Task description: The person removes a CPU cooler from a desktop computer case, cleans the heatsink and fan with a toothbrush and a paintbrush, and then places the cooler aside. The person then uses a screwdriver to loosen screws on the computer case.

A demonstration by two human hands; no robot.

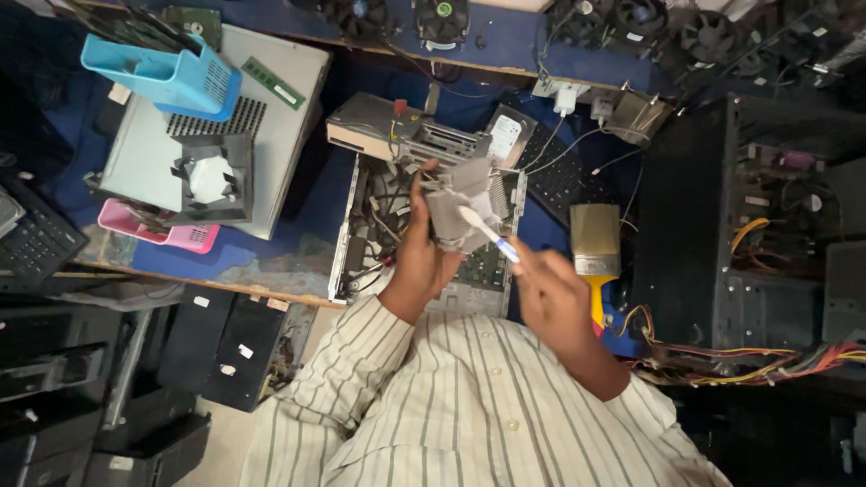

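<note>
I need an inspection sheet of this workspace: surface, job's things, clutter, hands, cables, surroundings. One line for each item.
Surface: blue bench, crowded, worn front edge.
Job's things: grey heatsink held above an open computer case; toothbrush bristles on the heatsink.
Clutter: paintbrush, blue basket, pink tray, memory stick, hard drive, keyboard.
Hands: left hand grips the heatsink; right hand holds the toothbrush.
Cables: coloured wire bundle at right; charger leads over the keyboard.
Surroundings: fans along the far edge; open black tower at right; black cases at left.
</note>
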